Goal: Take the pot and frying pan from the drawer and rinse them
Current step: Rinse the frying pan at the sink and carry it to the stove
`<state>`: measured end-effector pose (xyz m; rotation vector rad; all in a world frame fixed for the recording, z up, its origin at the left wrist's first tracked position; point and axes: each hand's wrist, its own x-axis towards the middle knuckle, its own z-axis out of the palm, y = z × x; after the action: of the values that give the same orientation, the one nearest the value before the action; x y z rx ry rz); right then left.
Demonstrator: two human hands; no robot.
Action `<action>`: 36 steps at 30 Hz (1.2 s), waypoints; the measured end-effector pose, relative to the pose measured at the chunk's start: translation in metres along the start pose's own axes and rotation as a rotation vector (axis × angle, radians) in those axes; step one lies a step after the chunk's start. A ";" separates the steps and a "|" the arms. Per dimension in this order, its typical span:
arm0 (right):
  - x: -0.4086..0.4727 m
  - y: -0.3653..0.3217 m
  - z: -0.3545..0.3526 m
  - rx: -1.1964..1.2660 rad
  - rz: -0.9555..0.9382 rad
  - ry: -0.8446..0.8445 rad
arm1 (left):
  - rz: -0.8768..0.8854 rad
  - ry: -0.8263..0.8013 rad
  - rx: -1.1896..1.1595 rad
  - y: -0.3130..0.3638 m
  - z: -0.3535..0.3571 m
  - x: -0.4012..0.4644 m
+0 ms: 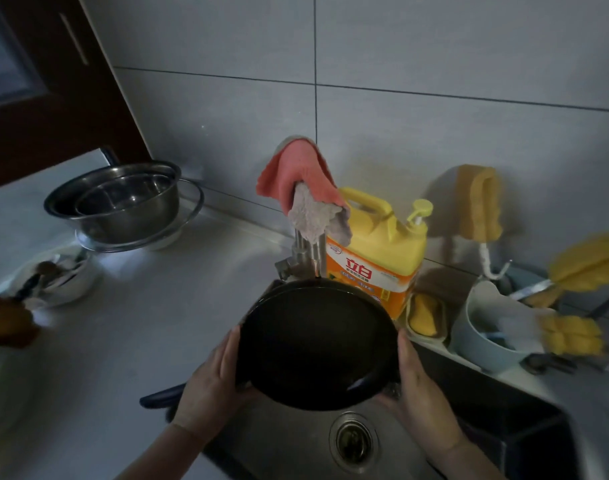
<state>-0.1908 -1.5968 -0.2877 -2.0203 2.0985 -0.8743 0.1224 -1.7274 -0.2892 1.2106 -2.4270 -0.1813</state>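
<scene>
1. White countertop w/ sink set in, near right.
2. Far left: steel pot on glass lid.
3. Left: white bowl, blurred.
4. Far, behind sink: yellow detergent jug; sponge tray just right of it.
5. Right: blue tub.

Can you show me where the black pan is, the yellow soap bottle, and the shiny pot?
frying pan (pixel 317 344): head view, middle of its dark inside.
yellow soap bottle (pixel 389 251): head view, on its yellow shoulder above the label.
steel pot (pixel 123 216): head view, on its outer wall.
</scene>
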 end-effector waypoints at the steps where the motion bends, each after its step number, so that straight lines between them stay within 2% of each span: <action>1: 0.005 -0.001 0.001 -0.006 -0.020 0.015 | -0.001 0.000 -0.003 -0.002 -0.001 0.002; 12: 0.026 0.006 0.015 0.015 -0.048 0.043 | -0.024 -0.006 0.024 -0.011 0.004 0.017; 17: 0.022 0.020 0.010 0.047 -0.065 0.087 | 0.037 0.047 0.011 -0.002 0.010 0.024; 29: -0.005 0.048 -0.013 0.072 0.112 0.088 | 0.213 0.094 -0.019 0.030 0.030 0.045; 36: 0.011 0.033 -0.009 0.069 -0.042 0.077 | 0.158 0.136 0.005 0.020 0.018 0.033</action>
<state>-0.2253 -1.6056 -0.2918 -2.0350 2.0404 -1.0322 0.0824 -1.7420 -0.2893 0.9937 -2.3918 -0.0442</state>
